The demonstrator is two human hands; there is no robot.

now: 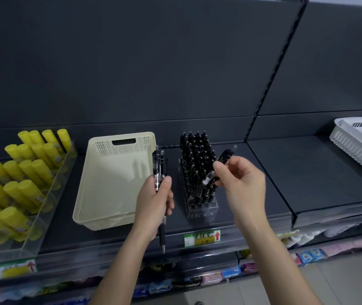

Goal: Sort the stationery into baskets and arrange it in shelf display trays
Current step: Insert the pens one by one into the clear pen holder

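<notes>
My left hand [155, 203] grips a small bundle of black pens [159, 166] upright, their tips pointing down past the shelf's front edge. My right hand [239, 183] pinches a single black pen [212, 176] at a slant, its lower end over the clear pen display tray [202, 211]. That tray stands on the dark shelf [263, 183] and holds several black pens upright. A cream plastic basket [114, 179] sits just left of my left hand with nothing visible inside.
At the left, a clear tiered tray [32, 227] holds several yellow glue sticks. A white slatted basket [360, 146] rests on the shelf at the far right. A green and yellow price tag [202, 238] hangs on the shelf's front rail. Packaged goods fill the shelf below.
</notes>
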